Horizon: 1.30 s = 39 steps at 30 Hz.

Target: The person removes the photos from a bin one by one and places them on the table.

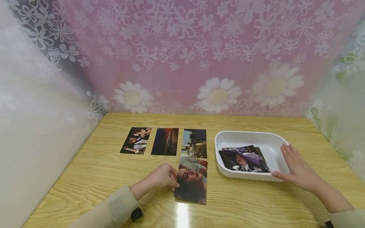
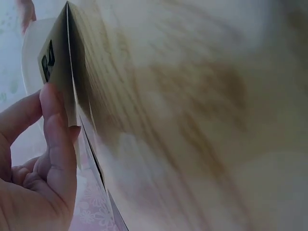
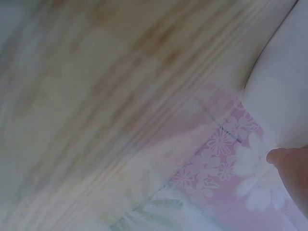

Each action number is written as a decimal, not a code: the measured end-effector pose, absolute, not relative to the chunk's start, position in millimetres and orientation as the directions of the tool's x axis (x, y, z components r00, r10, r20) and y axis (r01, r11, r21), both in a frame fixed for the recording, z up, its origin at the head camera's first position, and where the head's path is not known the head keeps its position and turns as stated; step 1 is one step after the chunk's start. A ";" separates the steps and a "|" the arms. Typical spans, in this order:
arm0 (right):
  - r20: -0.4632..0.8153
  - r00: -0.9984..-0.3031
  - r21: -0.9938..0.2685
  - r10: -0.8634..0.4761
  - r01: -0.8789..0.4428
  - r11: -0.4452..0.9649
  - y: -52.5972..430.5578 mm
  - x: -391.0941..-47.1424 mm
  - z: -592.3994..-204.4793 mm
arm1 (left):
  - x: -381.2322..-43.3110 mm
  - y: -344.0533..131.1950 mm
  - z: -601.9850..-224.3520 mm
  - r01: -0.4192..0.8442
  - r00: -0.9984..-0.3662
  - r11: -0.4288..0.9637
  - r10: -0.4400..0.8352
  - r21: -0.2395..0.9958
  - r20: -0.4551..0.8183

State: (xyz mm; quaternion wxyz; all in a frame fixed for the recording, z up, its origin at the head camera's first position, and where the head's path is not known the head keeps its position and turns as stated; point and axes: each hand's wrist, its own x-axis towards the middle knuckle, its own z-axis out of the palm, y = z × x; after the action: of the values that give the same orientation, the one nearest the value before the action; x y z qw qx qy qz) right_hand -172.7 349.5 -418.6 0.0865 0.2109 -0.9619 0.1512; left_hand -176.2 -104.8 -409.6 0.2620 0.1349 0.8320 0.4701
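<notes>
My left hand (image 1: pixel 163 177) pinches the left edge of a photo card (image 1: pixel 191 183) that shows a reclining face. In the left wrist view the card (image 2: pixel 58 62) appears edge-on between thumb and fingers, tilted up from the table. Its top end meets the lower end of another photo card (image 1: pixel 194 142) with a group scene. Over on the right, my right hand (image 1: pixel 297 169) rests on the right rim of a white plastic tray (image 1: pixel 280 158), fingers straight, thumb at the front edge. Inside the tray lie overlapping photo cards (image 1: pixel 245 160), the top one showing a person in a purple hat.
Two more photo cards lie to the left in the same row: a dark blue and red one (image 1: pixel 165 141) and one with two people (image 1: pixel 136 140). The wooden table (image 1: pixel 94 177) ends at a pink flowered curtain (image 1: pixel 176 63) behind.
</notes>
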 end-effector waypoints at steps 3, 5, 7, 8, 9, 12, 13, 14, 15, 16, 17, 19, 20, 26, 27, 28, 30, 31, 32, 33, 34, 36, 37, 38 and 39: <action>0.224 -0.898 -0.255 -0.379 -0.429 0.866 349.1 -172.5 -418.7 | -174.5 -104.1 -409.7 -0.041 -0.820 0.526 0.468 0.850 -0.329; 0.224 -0.898 -0.256 -0.379 -0.429 0.866 348.9 -172.3 -418.5 | -174.2 -104.2 -411.4 -0.047 -0.817 0.534 0.466 0.844 -0.340; 0.224 -0.897 -0.256 -0.381 -0.431 0.865 348.8 -172.2 -418.2 | -174.3 -104.2 -413.4 -0.049 -0.816 0.546 0.462 0.837 -0.349; 0.227 -0.897 -0.257 -0.380 -0.432 0.865 348.7 -172.1 -417.7 | -174.4 -104.3 -414.7 -0.048 -0.816 0.550 0.460 0.834 -0.351; 0.227 -0.897 -0.258 -0.380 -0.432 0.864 348.8 -172.1 -417.5 | -174.4 -104.3 -415.8 -0.049 -0.816 0.554 0.457 0.831 -0.353; 0.232 -0.894 -0.262 -0.383 -0.437 0.860 348.7 -172.5 -417.6 | -174.4 -104.1 -418.1 -0.060 -0.815 0.562 0.450 0.825 -0.365; 0.233 -0.894 -0.263 -0.384 -0.438 0.860 348.8 -172.5 -417.7 | -174.4 -104.0 -418.6 -0.061 -0.815 0.567 0.447 0.821 -0.369; 0.234 -0.893 -0.263 -0.384 -0.438 0.859 349.0 -172.5 -417.9 | -174.2 -103.7 -418.9 -0.063 -0.814 0.569 0.446 0.820 -0.373; 0.235 -0.893 -0.263 -0.385 -0.439 0.859 349.1 -172.6 -418.1 | -173.8 -103.4 -418.9 -0.064 -0.812 0.573 0.445 0.817 -0.377; 0.236 -0.892 -0.263 -0.386 -0.441 0.858 349.2 -172.5 -418.5 | -173.5 -103.1 -418.9 -0.065 -0.810 0.577 0.446 0.814 -0.380; 0.236 -0.892 -0.262 -0.386 -0.441 0.858 349.3 -172.5 -418.7 | -173.1 -102.7 -419.0 -0.065 -0.808 0.579 0.447 0.813 -0.383; 0.236 -0.892 -0.258 -0.386 -0.440 0.860 349.6 -172.6 -419.3 | -172.3 -102.0 -419.0 -0.057 -0.807 0.582 0.451 0.811 -0.380; 0.236 -0.892 -0.256 -0.386 -0.441 0.860 349.7 -172.7 -419.5 | -171.9 -101.8 -419.0 -0.053 -0.807 0.582 0.454 0.811 -0.379; 0.230 -0.894 -0.255 -0.384 -0.436 0.863 349.9 -173.3 -419.5 | -172.1 -101.6 -419.6 -0.031 -0.811 0.592 0.456 0.805 -0.367; 0.228 -0.895 -0.256 -0.383 -0.435 0.863 350.0 -173.4 -419.4 | -172.3 -101.7 -419.9 -0.028 -0.812 0.592 0.457 0.805 -0.364; 0.228 -0.895 -0.257 -0.383 -0.435 0.863 350.0 -173.5 -419.3 | -172.4 -101.9 -420.2 -0.025 -0.813 0.593 0.457 0.804 -0.362; 0.229 -0.894 -0.257 -0.384 -0.436 0.862 349.9 -173.5 -419.3 | -172.5 -102.2 -420.5 -0.020 -0.813 0.596 0.457 0.803 -0.360; 0.230 -0.894 -0.259 -0.385 -0.437 0.861 349.9 -173.5 -419.4 | -172.7 -102.4 -420.8 -0.019 -0.814 0.596 0.458 0.803 -0.358; 0.230 -0.894 -0.260 -0.385 -0.438 0.861 349.9 -173.4 -419.4 | -172.6 -102.6 -420.8 -0.019 -0.814 0.593 0.459 0.805 -0.357; 0.231 -0.893 -0.261 -0.386 -0.439 0.860 350.0 -173.4 -419.4 | -172.6 -102.7 -420.6 -0.017 -0.814 0.593 0.460 0.805 -0.356; 0.232 -0.893 -0.262 -0.386 -0.440 0.859 350.0 -173.3 -419.5 | -172.6 -102.8 -420.3 -0.013 -0.813 0.592 0.463 0.806 -0.353; 0.232 -0.892 -0.264 -0.387 -0.441 0.858 350.2 -173.1 -419.5 | -172.8 -102.8 -419.3 0.001 -0.814 0.592 0.468 0.806 -0.343; 0.232 -0.893 -0.265 -0.387 -0.440 0.858 350.2 -173.1 -419.6 | -173.0 -102.8 -418.6 0.013 -0.815 0.593 0.473 0.805 -0.336; 0.233 -0.892 -0.264 -0.387 -0.441 0.858 350.2 -173.1 -419.6 | -173.3 -102.7 -417.8 0.023 -0.815 0.592 0.478 0.806 -0.327; 0.234 -0.892 -0.264 -0.387 -0.442 0.857 350.1 -173.1 -419.7 | -174.0 -102.6 -416.8 0.042 -0.818 0.595 0.482 0.803 -0.314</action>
State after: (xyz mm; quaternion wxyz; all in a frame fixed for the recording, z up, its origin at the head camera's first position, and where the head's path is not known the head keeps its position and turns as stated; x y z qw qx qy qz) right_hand -173.1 350.1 -419.7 0.0865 0.2158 -0.9598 0.1571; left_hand -174.0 -102.6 -416.8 0.2600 0.1533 0.8543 0.4231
